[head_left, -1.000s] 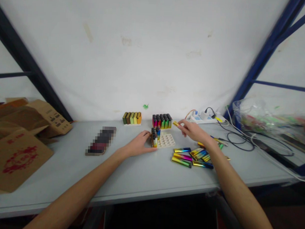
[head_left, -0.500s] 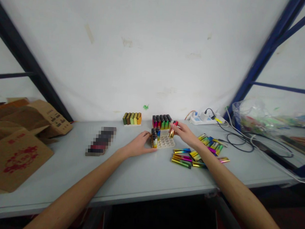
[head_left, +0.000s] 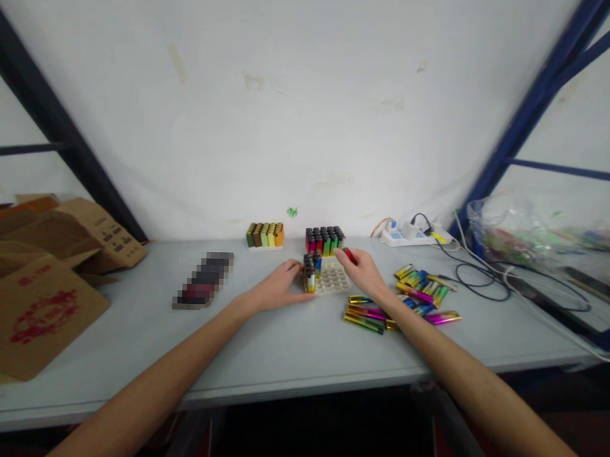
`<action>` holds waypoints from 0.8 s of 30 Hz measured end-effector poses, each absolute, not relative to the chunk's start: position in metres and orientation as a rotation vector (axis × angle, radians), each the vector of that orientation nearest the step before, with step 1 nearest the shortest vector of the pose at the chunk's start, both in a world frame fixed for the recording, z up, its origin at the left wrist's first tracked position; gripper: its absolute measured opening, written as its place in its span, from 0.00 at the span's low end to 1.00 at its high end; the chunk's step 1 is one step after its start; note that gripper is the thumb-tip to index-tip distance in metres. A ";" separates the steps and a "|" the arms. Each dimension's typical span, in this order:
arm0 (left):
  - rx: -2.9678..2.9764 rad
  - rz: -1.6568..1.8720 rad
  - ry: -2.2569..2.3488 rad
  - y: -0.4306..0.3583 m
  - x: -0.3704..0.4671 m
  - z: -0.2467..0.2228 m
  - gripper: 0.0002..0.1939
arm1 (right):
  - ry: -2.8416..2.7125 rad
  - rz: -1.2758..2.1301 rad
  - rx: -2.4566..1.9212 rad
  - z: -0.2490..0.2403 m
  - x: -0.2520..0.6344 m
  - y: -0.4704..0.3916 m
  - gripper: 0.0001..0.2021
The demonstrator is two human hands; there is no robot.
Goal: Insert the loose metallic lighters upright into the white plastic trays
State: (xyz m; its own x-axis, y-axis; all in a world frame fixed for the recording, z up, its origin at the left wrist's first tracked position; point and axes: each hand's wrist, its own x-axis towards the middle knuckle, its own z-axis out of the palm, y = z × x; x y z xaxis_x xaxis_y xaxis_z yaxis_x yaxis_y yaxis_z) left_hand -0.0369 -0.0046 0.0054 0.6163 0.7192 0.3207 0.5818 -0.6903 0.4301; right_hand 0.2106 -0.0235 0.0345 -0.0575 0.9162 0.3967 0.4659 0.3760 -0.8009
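On the table, a pale tray [head_left: 339,280] with rows of round holes has several black-topped lighters [head_left: 310,274] upright at its left end. My left hand [head_left: 277,289] curves around that end, thumb in front and fingers behind, gripping the tray. Over the tray's right part, my right hand [head_left: 365,273] is closed on a red lighter [head_left: 351,256], mostly hidden by the fingers. Loose shiny lighters [head_left: 364,322] in gold, blue, green and magenta lie in a pile right of the tray, partly beneath my right forearm.
Behind the tray stand a block of colourful lighters [head_left: 324,241] and a block of yellow and green ones [head_left: 265,235]. A power strip [head_left: 409,237] with cables lies at the back right. Cardboard boxes [head_left: 47,306] are at left, beside a blurred-out dark object [head_left: 203,280].
My right hand has turned and shifted slightly right, so the red lighter it holds now shows less between the fingers. My left hand stays at the tray.
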 end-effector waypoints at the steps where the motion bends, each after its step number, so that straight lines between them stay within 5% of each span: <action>1: 2.565 0.690 1.055 -0.004 -0.037 0.005 0.31 | -1.678 0.563 -1.266 0.034 0.209 -0.024 0.25; 8: 2.564 0.643 1.074 -0.006 -0.036 0.007 0.32 | -1.678 0.545 -1.311 0.031 0.208 -0.023 0.17; 15: 2.572 0.663 1.067 -0.006 -0.036 0.008 0.30 | -1.761 0.497 -1.257 0.036 0.208 -0.026 0.23; 24: 2.570 0.662 1.066 -0.004 -0.037 0.005 0.32 | -1.954 0.354 -1.069 0.030 0.210 -0.023 0.17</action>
State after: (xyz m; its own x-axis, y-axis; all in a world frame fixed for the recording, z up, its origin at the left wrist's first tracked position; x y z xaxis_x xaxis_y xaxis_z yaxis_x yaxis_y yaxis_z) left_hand -0.0369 -0.0038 0.0051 0.6228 0.7208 0.3042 0.5921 -0.6884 0.4189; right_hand 0.2105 -0.0229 0.0296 -0.2654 0.7921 0.5497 0.5490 0.5929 -0.5891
